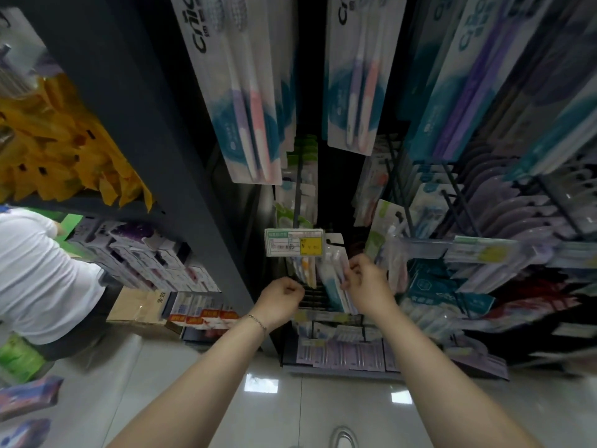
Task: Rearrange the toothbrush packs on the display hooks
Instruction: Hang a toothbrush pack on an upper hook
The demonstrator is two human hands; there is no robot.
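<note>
My right hand (366, 281) grips a white-and-teal toothbrush pack (334, 279) that hangs just right of a green and yellow price tag (294, 242). My left hand (282, 300) is curled into a fist below that tag; whether it pinches anything is hidden. More packs hang behind the tag on the same low hook. Two large white packs (248, 105) with a purple and a pink brush hang overhead on upper hooks, one left and one right (358, 76).
Rows of purple and teal packs (504, 221) fill black wire hooks to the right. A dark shelf post (168, 150) stands left, with yellow bags (64, 147) and boxes beyond. A person in a white shirt (42, 276) stands at far left.
</note>
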